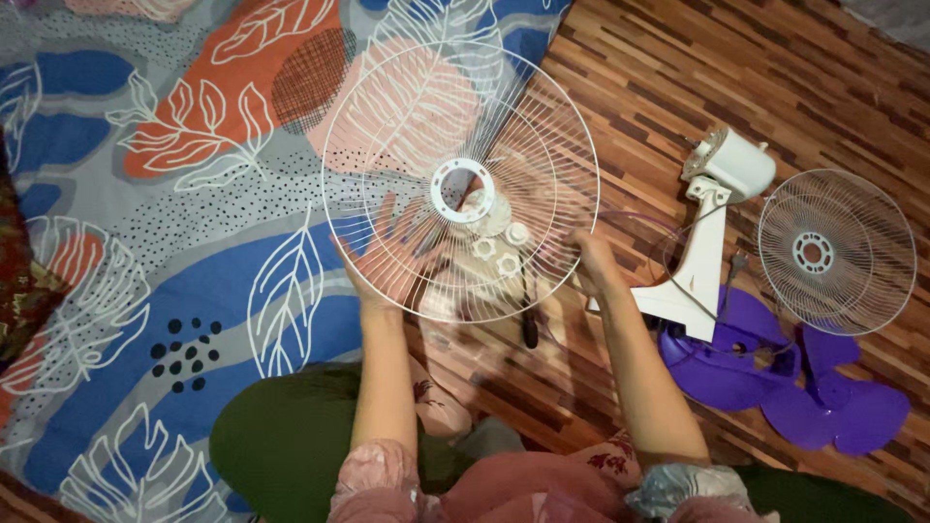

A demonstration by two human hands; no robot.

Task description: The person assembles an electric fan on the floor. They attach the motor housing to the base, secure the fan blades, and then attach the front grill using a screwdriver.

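I hold a round white wire fan grille [455,126] up in front of me with both hands. My left hand [373,257] grips its lower left rim, fingers spread behind the wires. My right hand [593,261] grips its lower right rim. The grille has a white ring hub [462,190] with an open middle. Through the wires I see small white round plastic parts [504,247] lying on the floor below.
A white fan motor and stand [712,228] lies on the wooden floor to the right, on a purple fan blade [823,397]. A second white grille [836,250] lies beside it. A leaf-patterned blanket [145,242] covers the left. A dark tool [529,324] lies under the grille.
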